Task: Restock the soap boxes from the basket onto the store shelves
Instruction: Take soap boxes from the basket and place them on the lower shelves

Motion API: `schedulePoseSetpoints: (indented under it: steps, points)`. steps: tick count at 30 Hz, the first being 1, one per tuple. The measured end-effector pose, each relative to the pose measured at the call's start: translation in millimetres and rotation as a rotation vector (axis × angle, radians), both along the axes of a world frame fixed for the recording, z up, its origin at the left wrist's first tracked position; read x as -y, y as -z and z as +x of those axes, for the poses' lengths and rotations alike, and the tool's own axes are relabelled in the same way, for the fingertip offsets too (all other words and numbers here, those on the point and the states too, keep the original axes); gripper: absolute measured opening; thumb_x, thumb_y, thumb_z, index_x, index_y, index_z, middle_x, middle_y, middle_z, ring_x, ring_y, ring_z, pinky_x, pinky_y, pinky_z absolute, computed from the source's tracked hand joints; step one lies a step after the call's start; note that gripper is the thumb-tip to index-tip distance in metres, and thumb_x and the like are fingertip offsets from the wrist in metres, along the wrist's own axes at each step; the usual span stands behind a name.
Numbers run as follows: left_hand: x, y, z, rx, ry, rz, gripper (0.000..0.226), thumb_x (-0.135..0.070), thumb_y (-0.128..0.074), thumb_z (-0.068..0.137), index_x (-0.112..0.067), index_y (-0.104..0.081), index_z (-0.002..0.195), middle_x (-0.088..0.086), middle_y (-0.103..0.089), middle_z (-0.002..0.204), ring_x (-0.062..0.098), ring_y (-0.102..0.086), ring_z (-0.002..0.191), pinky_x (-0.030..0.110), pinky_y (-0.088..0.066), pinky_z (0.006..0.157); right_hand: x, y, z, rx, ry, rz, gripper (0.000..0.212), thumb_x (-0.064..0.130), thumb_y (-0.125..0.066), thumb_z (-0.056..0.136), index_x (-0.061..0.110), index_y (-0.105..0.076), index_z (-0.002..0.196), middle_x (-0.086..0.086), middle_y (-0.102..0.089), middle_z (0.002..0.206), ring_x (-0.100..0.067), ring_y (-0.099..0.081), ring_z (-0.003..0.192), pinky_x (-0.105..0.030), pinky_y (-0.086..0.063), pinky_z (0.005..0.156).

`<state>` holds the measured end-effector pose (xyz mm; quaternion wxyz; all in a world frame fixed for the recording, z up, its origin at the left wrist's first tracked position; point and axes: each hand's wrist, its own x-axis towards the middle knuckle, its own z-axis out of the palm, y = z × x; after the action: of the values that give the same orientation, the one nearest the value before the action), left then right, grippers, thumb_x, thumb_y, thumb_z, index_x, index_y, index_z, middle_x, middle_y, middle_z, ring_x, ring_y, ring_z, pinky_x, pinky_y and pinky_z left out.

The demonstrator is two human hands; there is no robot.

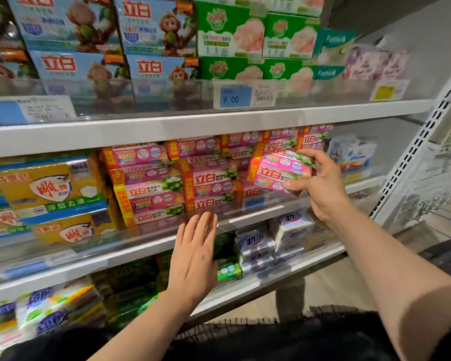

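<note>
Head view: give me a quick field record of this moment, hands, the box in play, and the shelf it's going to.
right hand: holds a pink soap box by its right end, tilted, at the middle shelf
left hand: open, fingers straight, holding nothing, in front of the shelf's clear front rail
target area: stacked pink soap boxes on the middle shelf; held box is at the right side of that stack
neighbours: yellow soap packs to the left, white and blue packs to the right
basket: cannot be identified
</note>
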<state>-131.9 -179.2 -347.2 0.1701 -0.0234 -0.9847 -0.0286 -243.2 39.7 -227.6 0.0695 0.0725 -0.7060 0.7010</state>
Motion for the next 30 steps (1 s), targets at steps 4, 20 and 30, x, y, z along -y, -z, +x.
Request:
schedulePoseSetpoints:
  steps: [4,20,30]
  points:
    - [6.3,0.7,-6.6,-0.031,0.004,-0.011,0.093,-0.022,-0.085,0.054,-0.002,-0.05,0.138,0.017,-0.052,0.136,0.037,-0.047,0.122,0.05,-0.045,0.102,15.5,9.4,-29.0,0.039,-0.069,-0.013,0.077,-0.024,-0.072,0.058,0.011,-0.054,0.124,-0.006,-0.065,0.109,-0.019,-0.065,0.096,-0.032,-0.059,0.068]
    - [10.4,20.0,-19.2,-0.183,0.05,-0.069,0.093,-0.018,-0.082,0.052,-0.007,-0.051,0.139,0.013,-0.041,0.13,0.034,-0.042,0.115,0.045,-0.032,0.096,39.4,32.4,-68.6,0.19,-0.009,-0.064,0.053,-0.024,-0.042,0.08,0.016,-0.06,0.109,-0.003,-0.066,0.106,-0.024,-0.061,0.105,-0.037,-0.054,0.084]
    - [-4.4,0.1,-11.3,-0.181,0.06,0.07,0.098,-0.021,-0.084,0.057,-0.009,-0.041,0.144,0.016,-0.04,0.134,0.035,-0.039,0.122,0.051,-0.04,0.098,18.1,8.7,-25.6,0.113,0.05,0.11,0.075,-0.004,-0.067,0.083,0.01,-0.03,0.147,0.0,-0.045,0.138,-0.014,-0.042,0.129,-0.026,-0.036,0.101]
